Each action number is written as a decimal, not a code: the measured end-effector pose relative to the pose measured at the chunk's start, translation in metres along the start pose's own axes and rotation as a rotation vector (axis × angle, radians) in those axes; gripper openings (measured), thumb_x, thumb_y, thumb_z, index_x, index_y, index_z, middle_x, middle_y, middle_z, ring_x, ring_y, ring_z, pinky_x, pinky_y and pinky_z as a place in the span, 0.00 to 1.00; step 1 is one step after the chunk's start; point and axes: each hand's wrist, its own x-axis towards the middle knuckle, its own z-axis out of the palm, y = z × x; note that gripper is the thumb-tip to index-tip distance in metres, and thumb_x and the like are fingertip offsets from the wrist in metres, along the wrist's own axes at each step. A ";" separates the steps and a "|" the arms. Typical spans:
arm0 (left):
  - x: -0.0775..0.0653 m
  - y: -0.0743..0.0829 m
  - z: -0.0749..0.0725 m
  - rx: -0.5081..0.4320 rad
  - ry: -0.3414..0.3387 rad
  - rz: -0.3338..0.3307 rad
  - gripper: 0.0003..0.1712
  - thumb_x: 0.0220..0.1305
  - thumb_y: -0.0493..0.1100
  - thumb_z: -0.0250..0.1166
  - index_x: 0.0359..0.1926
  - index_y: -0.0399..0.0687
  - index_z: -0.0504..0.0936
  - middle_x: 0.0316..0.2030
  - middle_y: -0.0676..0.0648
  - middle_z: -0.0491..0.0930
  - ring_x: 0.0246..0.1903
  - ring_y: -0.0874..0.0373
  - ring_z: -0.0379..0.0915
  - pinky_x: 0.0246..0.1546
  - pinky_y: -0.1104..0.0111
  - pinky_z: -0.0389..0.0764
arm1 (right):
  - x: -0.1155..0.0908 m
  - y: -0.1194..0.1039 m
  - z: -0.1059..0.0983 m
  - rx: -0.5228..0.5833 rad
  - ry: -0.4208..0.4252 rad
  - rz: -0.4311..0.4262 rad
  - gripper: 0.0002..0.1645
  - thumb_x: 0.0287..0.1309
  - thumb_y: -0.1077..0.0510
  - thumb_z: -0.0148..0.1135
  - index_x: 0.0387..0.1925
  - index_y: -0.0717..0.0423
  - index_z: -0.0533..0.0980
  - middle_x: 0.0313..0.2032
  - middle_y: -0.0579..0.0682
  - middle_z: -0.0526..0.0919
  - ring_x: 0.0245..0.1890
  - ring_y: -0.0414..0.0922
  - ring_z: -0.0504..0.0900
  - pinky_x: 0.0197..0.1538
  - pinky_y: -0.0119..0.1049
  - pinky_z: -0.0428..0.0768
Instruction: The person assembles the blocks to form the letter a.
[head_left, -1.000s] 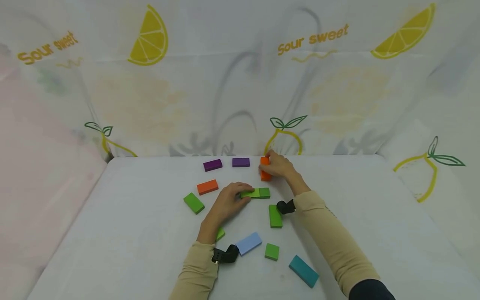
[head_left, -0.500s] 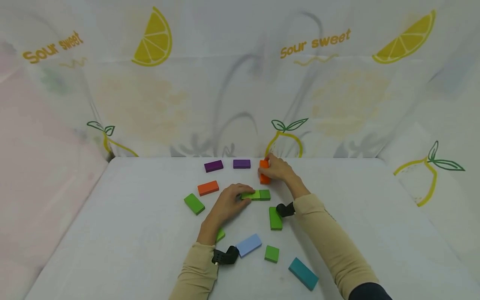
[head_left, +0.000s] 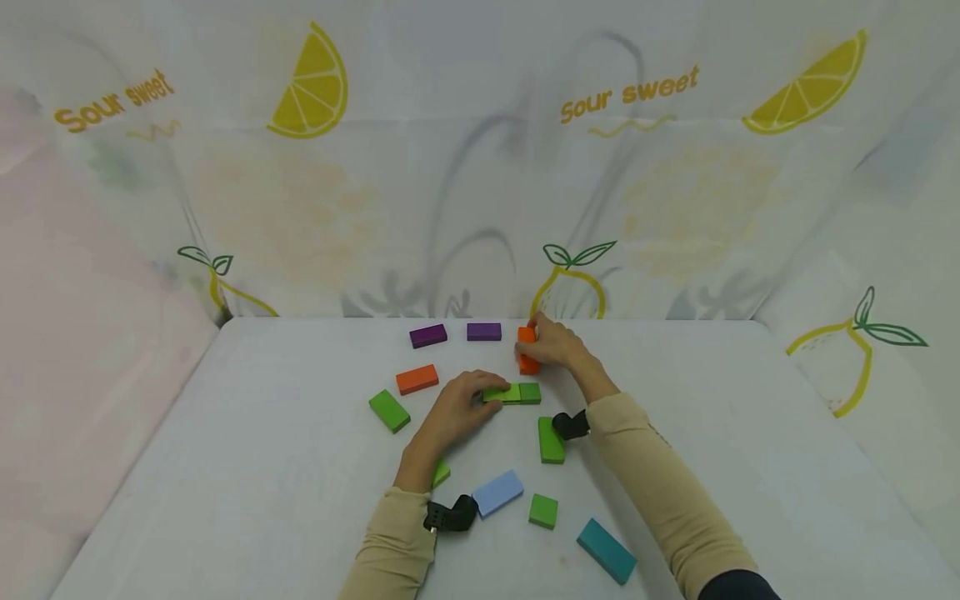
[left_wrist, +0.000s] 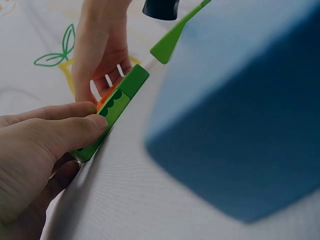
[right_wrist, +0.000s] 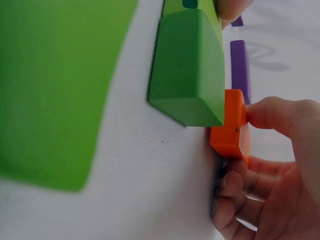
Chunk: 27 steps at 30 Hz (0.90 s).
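In the head view my left hand (head_left: pixel 450 421) holds a light green block (head_left: pixel 513 393) between thumb and fingers. Dark green scalloped marks show on that block in the left wrist view. A smaller darker green block (head_left: pixel 530 393) touches its right end. Just behind them, my right hand (head_left: pixel 558 343) pinches an orange block (head_left: pixel 528 367) on the table's far side. From the right wrist view, the thumb is on one side of the orange block (right_wrist: pixel 231 127) and the fingers are at the other. The darker green block (right_wrist: pixel 187 65) partly overlaps it there.
Purple blocks (head_left: pixel 483 332) lie at the white table's back edge. A second orange block (head_left: pixel 417 379) and a green block (head_left: pixel 389 411) are at left. Nearer lie a green block (head_left: pixel 551 442), a light blue block (head_left: pixel 498 493), a small green block (head_left: pixel 543 512) and a teal block (head_left: pixel 606 551).
The head view has tilted slightly, so everything sits a little lower in it. Both hands keep their hold, with no clear movement of the blocks.
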 end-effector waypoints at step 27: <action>0.000 0.000 0.001 -0.018 0.007 -0.016 0.16 0.57 0.37 0.67 0.48 0.52 0.83 0.49 0.50 0.82 0.53 0.53 0.74 0.56 0.58 0.73 | -0.004 -0.003 0.007 -0.010 -0.028 -0.018 0.34 0.55 0.42 0.55 0.59 0.53 0.63 0.43 0.55 0.79 0.37 0.48 0.76 0.42 0.40 0.73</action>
